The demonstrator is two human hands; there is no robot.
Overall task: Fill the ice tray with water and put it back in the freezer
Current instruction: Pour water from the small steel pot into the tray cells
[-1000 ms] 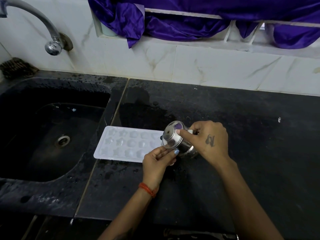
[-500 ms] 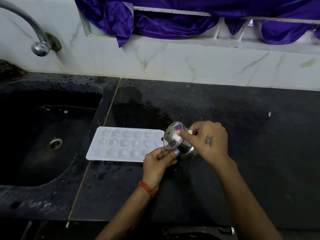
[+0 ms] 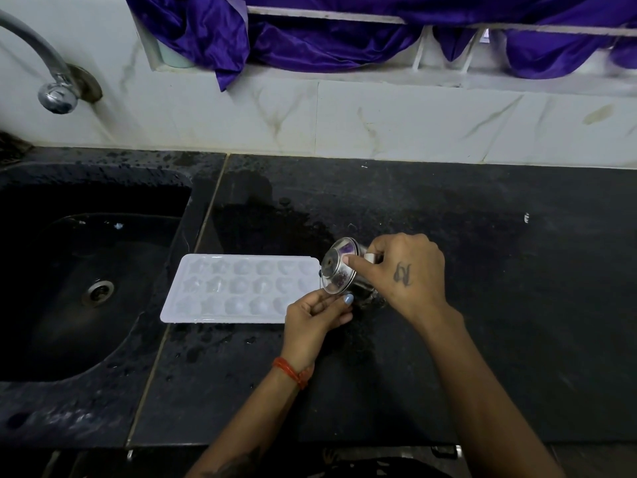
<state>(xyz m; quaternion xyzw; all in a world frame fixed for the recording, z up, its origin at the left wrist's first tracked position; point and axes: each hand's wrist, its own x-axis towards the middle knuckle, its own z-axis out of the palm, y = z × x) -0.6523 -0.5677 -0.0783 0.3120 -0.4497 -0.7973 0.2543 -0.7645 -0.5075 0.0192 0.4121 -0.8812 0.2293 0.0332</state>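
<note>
Holding a small steel cup (image 3: 339,270) tipped on its side, both hands meet at the right end of a white ice tray (image 3: 238,288). The right hand (image 3: 406,270) curls round the cup from behind, its forefinger laid across the shiny base; a small dark tattoo on the back of this hand cannot be read. The left hand (image 3: 315,319), wearing an orange thread at the wrist, pinches the cup's lower edge with curled fingers. The tray lies flat on a wet black stone counter (image 3: 482,322), just beside a black sink (image 3: 86,270). A metal tap (image 3: 51,88) juts from the white marbled wall tiles, and purple cloth (image 3: 327,36) hangs above.
</note>
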